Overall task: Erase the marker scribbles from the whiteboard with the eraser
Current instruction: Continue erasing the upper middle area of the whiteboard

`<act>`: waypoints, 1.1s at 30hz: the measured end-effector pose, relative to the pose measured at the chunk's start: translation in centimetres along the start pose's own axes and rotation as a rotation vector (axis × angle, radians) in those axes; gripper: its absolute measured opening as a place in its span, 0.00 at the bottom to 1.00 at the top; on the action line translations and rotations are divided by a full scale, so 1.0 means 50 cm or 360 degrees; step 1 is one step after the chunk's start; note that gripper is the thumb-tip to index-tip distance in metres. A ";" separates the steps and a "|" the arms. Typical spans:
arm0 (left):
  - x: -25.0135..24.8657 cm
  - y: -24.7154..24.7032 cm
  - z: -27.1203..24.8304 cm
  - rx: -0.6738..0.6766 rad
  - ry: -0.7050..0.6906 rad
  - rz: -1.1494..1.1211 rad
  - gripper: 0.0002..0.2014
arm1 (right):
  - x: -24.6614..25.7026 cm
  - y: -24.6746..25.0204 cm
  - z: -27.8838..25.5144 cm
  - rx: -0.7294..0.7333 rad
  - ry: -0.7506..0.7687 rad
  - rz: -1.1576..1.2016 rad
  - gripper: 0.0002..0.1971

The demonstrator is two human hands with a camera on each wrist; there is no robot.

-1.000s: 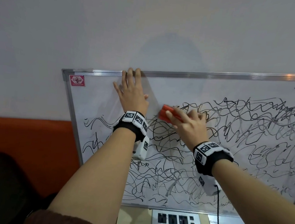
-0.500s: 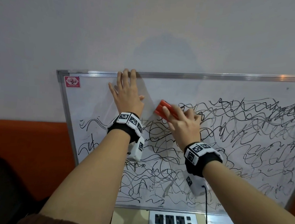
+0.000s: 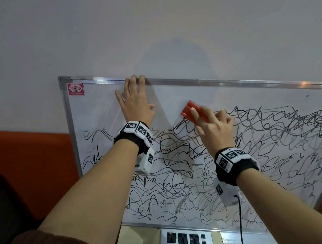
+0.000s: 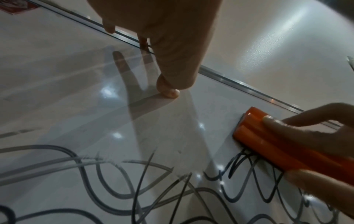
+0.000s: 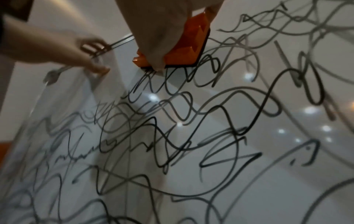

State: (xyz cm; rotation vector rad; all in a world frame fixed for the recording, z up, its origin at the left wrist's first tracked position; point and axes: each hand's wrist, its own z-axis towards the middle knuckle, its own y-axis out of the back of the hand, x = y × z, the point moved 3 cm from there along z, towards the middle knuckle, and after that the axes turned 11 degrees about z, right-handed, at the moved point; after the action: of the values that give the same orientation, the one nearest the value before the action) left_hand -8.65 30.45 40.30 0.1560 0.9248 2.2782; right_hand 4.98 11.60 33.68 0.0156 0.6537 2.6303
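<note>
1. A person's right hand (image 3: 214, 128) is gripping the orange eraser (image 3: 191, 110) and pressing it flat against the whiteboard (image 3: 98, 112), just below the board's top rail.
2. The left hand (image 3: 136, 104), fingers spread flat and holding nothing, is bracing the whiteboard near its upper left corner.
3. Black marker scribbles (image 3: 190, 173) are covering most of the whiteboard below and right of the eraser; long, firm, overlapping strokes would likely be clearing them best.

Black wristbands (image 3: 133, 141) with checkered marker tags.
</note>
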 end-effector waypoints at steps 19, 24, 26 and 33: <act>0.003 0.005 0.000 -0.0066 0.0002 -0.0019 0.44 | -0.014 -0.004 -0.027 0.0153 0.0264 0.0025 0.27; 0.001 0.004 -0.001 -0.0081 0.0008 -0.0022 0.44 | -0.023 0.010 -0.016 0.0006 0.0062 0.0012 0.25; 0.001 0.005 0.000 -0.0088 0.0005 -0.0026 0.44 | -0.008 0.003 -0.025 0.0096 0.0230 0.0020 0.25; 0.004 0.005 0.001 -0.0105 -0.0016 -0.0004 0.44 | 0.020 -0.007 -0.033 -0.0058 -0.0039 0.0071 0.26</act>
State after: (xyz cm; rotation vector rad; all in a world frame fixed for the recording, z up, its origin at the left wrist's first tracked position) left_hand -8.90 30.47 40.49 0.1370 0.8428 2.3008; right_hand 4.04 11.56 31.94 0.0517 0.6035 2.6800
